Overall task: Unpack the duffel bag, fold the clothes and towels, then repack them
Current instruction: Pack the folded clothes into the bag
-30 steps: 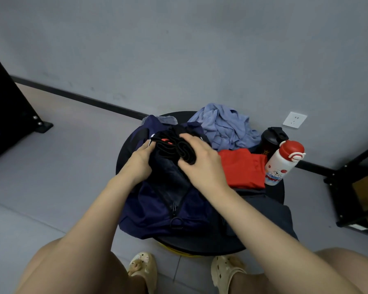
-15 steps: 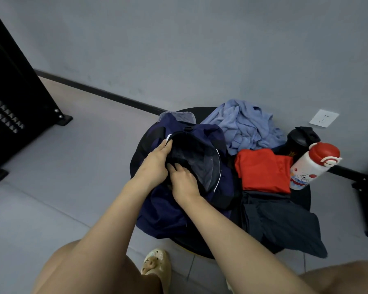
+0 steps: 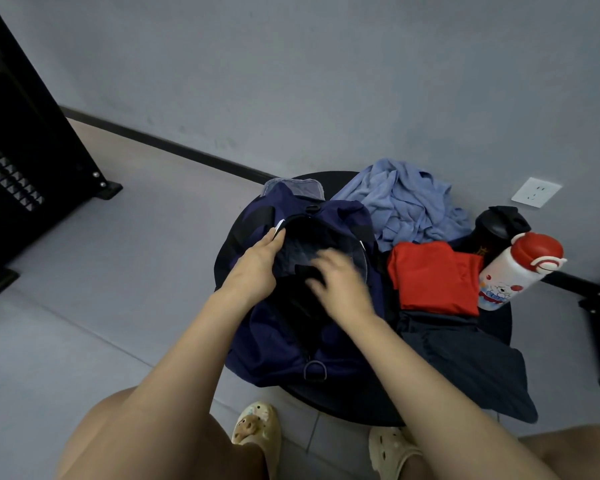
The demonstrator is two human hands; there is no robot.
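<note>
The navy duffel bag (image 3: 291, 344) lies on the small round black bench (image 3: 496, 323), its mouth open toward us. Our left hand (image 3: 253, 271) holds the left rim of the opening, the fingers (image 3: 274, 237) curled on the edge to keep it wide. Our right hand (image 3: 340, 289) is over the opening, blurred by motion, so we cannot tell if its fingers are gripping something or are only spread above the dark cloth inside.

Just beside the bag, on the right, we see a folded red garment (image 3: 433, 282), and behind it a crumpled light blue cloth (image 3: 406, 206) (not yet folded, it seems). A dark garment (image 3: 465, 365) hangs over the near edge of the bench. Two bottles, a white one with a red cap (image 3: 513, 275) and a black one (image 3: 499, 225), stand at the far right.

To do this step well, we judge that the left hand should hold the rim firmly while the right reaches deep and pulls one piece out at a time, so nothing catches on the zipper.
</note>
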